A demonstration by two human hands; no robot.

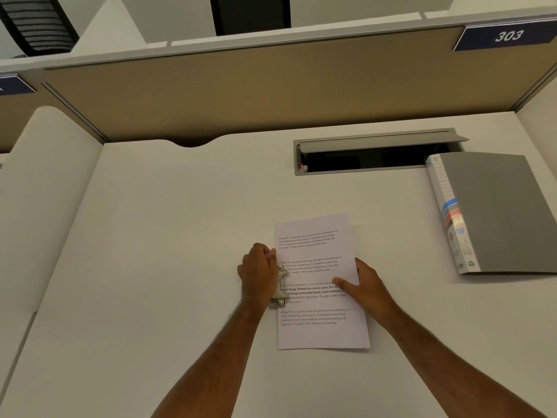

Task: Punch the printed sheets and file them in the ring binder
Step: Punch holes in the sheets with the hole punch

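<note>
A small stack of printed sheets lies on the white desk in front of me, text facing up. A small metal hole punch sits over the left edge of the sheets. My left hand covers the punch and presses down on it. My right hand grips the right edge of the sheets, thumb on top of the paper. A grey ring binder lies closed on the desk at the far right, its labelled spine facing me.
An open grey cable hatch is set into the desk behind the sheets. A tan partition with a "303" plate closes off the back. White side panels stand at both sides of the desk.
</note>
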